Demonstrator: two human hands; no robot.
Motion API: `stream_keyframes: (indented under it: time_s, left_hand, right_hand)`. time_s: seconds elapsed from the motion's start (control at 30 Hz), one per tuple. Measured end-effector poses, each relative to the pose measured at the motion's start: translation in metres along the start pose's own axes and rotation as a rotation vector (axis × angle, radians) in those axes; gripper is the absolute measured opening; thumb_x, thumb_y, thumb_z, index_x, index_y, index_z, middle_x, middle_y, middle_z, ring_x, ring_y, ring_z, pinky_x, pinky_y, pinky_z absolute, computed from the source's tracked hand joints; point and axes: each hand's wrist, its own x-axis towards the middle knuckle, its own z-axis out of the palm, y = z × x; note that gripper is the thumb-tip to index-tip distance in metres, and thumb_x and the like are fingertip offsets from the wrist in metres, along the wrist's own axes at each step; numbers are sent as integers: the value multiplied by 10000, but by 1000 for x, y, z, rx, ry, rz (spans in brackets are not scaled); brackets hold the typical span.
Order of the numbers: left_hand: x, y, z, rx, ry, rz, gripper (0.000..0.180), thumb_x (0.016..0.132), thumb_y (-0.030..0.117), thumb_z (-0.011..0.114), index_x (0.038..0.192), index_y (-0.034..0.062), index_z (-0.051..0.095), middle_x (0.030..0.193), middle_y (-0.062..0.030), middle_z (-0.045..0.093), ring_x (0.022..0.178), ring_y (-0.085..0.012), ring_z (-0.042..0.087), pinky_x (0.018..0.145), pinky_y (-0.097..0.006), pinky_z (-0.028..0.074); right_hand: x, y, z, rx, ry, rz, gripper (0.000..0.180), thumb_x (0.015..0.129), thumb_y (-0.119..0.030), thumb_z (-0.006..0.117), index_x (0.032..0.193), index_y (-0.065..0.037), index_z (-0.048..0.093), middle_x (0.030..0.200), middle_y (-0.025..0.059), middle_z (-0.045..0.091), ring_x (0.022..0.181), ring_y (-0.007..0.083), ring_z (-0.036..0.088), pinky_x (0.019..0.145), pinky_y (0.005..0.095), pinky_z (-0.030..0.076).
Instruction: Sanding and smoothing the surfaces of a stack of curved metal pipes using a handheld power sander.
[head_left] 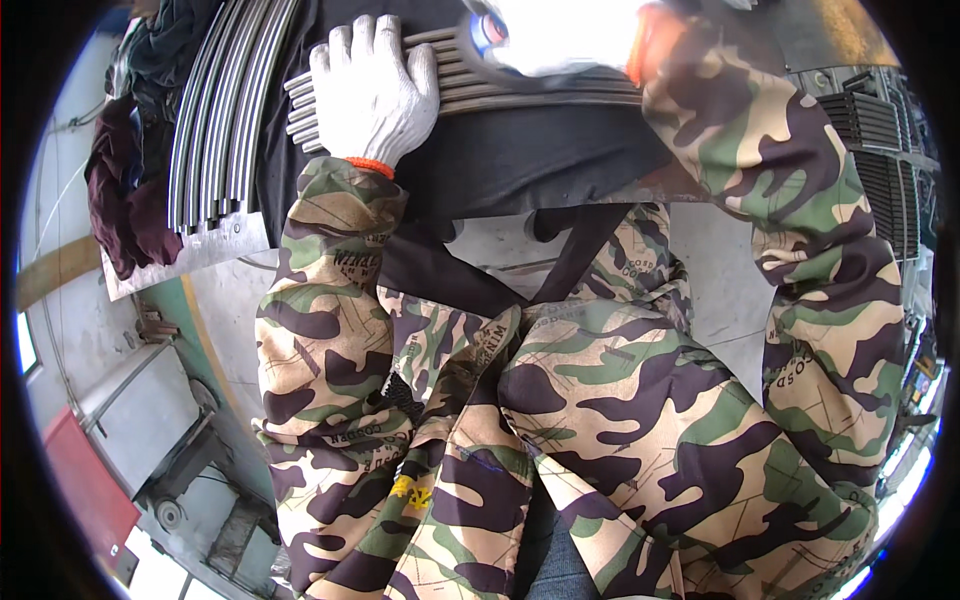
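**Gloved left hand flat on a bundle of metal rods**

The left hand [372,85], in a white knitted glove with an orange cuff, lies palm down with fingers spread on the left end of a bundle of thin grey metal rods [520,88]. The hand presses on the rods rather than closing around them. The bundle runs left to right across the far side of a dark desk [520,165], its cut ends sticking out just left of the glove.

The right hand [560,35] is at the far edge of the view, over the same bundle, to the right of the left hand. It is washed out by glare, so I cannot tell whether it is released or clenched.

A second stack of curved metal rods [215,110] lies at far left, resting on a flat steel plate [185,255]. Dark red cloth [125,205] hangs beside that stack. Both sleeves and the jacket [600,420] nearer the camera are camouflage-patterned.
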Motion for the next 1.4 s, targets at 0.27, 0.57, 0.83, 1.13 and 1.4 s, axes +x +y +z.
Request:
stream_keyframes:
  time_s: [0.27,0.57,0.83,1.13,1.4]
  left_hand:
    - [4,-4,3,25,-14,8,384,950,320,644,1164,9,712,1134,-158,709,1049,-357,638,954,-524,468]
    - [8,-4,4,21,-63,9,385,967,323,630,1182,16,713,1135,-151,704,1044,-355,633,960,-523,466]
    - [9,-5,0,19,-93,15,402,963,321,632,1203,4,698,1155,-163,687,1060,-365,623,977,-529,463]
    - [6,5,-18,43,-124,21,387,957,293,602,1194,-8,663,1168,-175,646,1076,-369,586,960,-516,449]
    - [-4,0,-17,4,-178,-27,414,963,302,621,1208,-28,667,1246,-203,653,1126,-395,592,995,-524,449]
  right_hand:
    - [-21,3,-7,0,-30,24,299,887,-274,687,1056,-28,705,1026,244,699,946,431,708,831,504,584]
    - [-47,18,-10,-5,-48,47,308,882,-308,701,1051,-51,687,1012,220,680,963,410,699,808,514,575]
    - [-56,28,-8,-11,-32,12,305,870,-297,707,1053,-53,696,1047,229,693,987,426,706,831,514,580]
    - [-49,27,-22,4,-92,74,303,872,-262,690,1085,-48,698,1046,221,687,984,425,703,850,511,586]
    - [-47,24,15,-41,21,28,302,906,-223,672,1180,-99,693,1128,172,692,1047,364,722,901,489,597]
